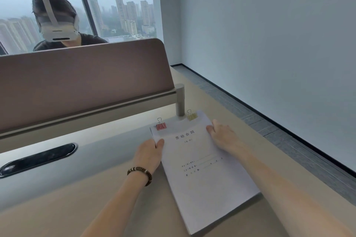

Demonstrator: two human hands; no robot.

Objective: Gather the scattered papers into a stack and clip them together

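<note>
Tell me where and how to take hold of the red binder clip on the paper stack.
Pinch the red binder clip by its wire handles, which stand up above the stack's far edge. Come from above and the far side: the body sits clamped on the paper, and the left hand holds the near left edge.

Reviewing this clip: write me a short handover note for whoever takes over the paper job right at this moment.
Left hand: grips the left edge of the paper stack, thumb on top.
Right hand: rests on the stack's right edge near the top, fingers curled over it.
Stack lies squared on the desk, its near corner jutting past the desk edge. Red binder clip sits at the top left corner, gold binder clip at the top right.
Done: papers gathered, both clips appear on.
Left: check that the clips bite, then let go.
</note>
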